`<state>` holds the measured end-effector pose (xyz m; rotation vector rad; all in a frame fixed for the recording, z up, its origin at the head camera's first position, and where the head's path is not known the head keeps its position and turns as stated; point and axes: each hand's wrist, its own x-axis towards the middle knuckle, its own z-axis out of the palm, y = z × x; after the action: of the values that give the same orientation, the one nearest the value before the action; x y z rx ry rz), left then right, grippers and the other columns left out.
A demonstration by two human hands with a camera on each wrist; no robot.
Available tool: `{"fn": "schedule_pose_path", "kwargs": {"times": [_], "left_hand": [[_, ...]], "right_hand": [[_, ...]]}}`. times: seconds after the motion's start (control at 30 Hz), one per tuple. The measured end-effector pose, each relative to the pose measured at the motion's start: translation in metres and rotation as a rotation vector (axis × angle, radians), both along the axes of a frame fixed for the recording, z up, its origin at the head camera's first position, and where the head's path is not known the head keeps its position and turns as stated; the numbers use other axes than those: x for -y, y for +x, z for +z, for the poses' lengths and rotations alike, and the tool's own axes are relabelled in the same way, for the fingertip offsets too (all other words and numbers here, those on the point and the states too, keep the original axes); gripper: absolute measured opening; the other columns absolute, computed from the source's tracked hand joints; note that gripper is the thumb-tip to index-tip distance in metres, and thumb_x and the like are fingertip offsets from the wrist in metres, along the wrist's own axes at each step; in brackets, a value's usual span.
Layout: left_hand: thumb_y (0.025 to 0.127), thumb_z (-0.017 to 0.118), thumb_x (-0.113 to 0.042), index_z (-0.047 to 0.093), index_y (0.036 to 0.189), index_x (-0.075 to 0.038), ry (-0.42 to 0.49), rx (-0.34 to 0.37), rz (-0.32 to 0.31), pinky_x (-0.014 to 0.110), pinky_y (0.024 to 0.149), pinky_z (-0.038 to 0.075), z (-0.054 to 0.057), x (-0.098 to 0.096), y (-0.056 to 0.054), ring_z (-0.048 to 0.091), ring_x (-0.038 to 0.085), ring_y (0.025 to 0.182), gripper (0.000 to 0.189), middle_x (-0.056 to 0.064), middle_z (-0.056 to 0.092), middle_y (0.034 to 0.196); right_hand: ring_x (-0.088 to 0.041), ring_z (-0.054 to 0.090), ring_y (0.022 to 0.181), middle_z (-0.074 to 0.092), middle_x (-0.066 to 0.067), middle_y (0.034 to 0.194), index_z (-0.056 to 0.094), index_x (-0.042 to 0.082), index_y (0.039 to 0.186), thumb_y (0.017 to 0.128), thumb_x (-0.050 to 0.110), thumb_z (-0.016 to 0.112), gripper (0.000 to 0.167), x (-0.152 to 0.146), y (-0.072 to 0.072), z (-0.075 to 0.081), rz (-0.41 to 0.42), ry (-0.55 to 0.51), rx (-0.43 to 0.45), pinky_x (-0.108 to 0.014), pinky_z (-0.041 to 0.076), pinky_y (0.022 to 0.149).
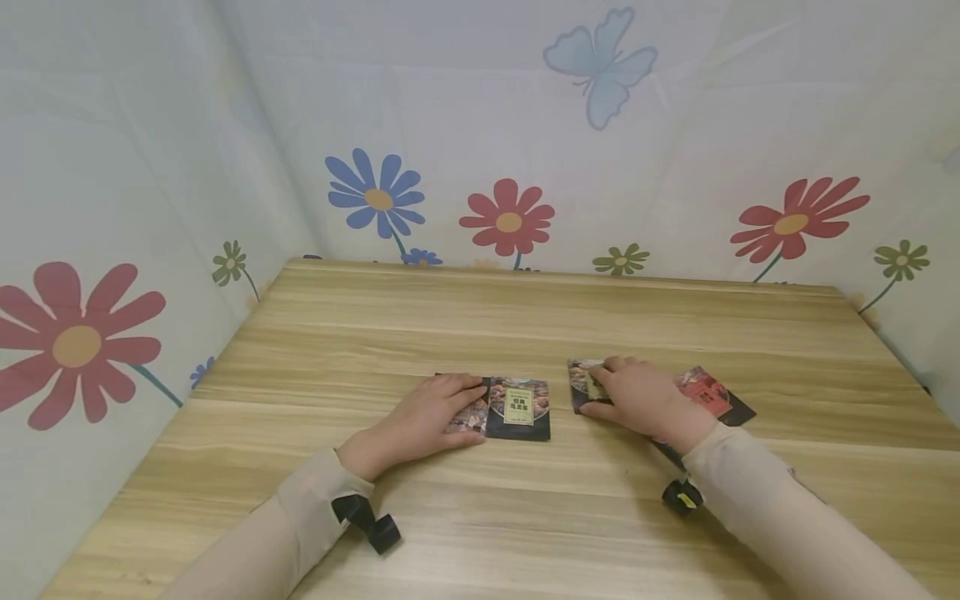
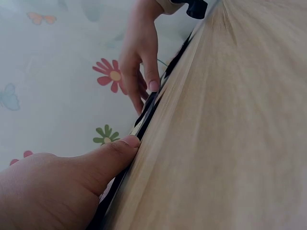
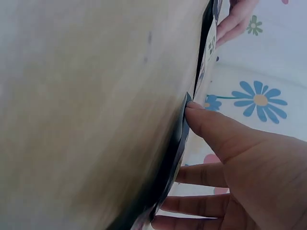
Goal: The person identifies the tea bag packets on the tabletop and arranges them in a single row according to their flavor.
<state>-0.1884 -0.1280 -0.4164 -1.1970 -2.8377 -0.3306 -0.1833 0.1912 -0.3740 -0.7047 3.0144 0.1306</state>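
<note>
Flat dark packets with printed pictures lie in a row on the wooden table. My left hand (image 1: 420,419) rests on one packet (image 1: 471,419), its thumb along the near edge; much of that packet is hidden under the hand. Beside it lies a packet with a pale yellow label (image 1: 519,408). Between thumb and fingers, my right hand (image 1: 643,396) holds another packet (image 1: 577,385), also seen edge-on in the right wrist view with its dark underside (image 3: 165,167) slightly off the wood. Partly behind this hand is a packet with a red label (image 1: 708,393).
The wood-grain table (image 1: 480,500) reaches back to a white cloth backdrop (image 1: 450,100) printed with flowers and a butterfly. Cloth also hangs at the left and right sides. Black camera mounts (image 1: 384,533) hang from both wrists near the tabletop.
</note>
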Motion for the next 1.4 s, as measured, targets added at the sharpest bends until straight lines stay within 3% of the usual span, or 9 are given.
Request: {"fn": "schedule_pose_path", "kwargs": {"times": [0.5, 1.0, 1.4], "left_hand": [[0.088, 0.058, -0.057, 0.046, 0.143, -0.008, -0.01, 0.009, 0.011, 0.05, 0.116, 0.03, 0.001, 0.0, 0.001, 0.042, 0.029, 0.137, 0.075, 0.011, 0.045, 0.148], [0.087, 0.058, -0.058, 0.046, 0.143, -0.008, 0.004, 0.015, 0.015, 0.051, 0.116, 0.03, 0.0, 0.0, 0.001, 0.042, 0.029, 0.137, 0.075, 0.01, 0.045, 0.148], [0.087, 0.059, -0.057, 0.047, 0.142, -0.008, 0.011, -0.001, 0.005, 0.051, 0.116, 0.031, -0.003, 0.001, -0.001, 0.043, 0.03, 0.136, 0.075, 0.01, 0.046, 0.147]], "right_hand": [[-0.041, 0.059, 0.113, 0.059, -0.023, 0.126, 0.057, 0.002, 0.131, 0.089, 0.056, 0.057, 0.068, 0.014, 0.012, 0.0, 0.013, 0.02, 0.0, -0.053, 0.05, 0.096], [-0.038, 0.06, 0.109, 0.061, -0.021, 0.121, 0.058, 0.002, 0.13, 0.088, 0.054, 0.06, 0.066, 0.022, 0.022, -0.001, 0.052, 0.023, -0.03, -0.052, 0.052, 0.091], [-0.036, 0.061, 0.107, 0.062, -0.018, 0.119, 0.058, 0.005, 0.13, 0.088, 0.055, 0.059, 0.066, 0.029, 0.029, -0.001, 0.035, 0.046, -0.043, -0.051, 0.054, 0.087]]}}
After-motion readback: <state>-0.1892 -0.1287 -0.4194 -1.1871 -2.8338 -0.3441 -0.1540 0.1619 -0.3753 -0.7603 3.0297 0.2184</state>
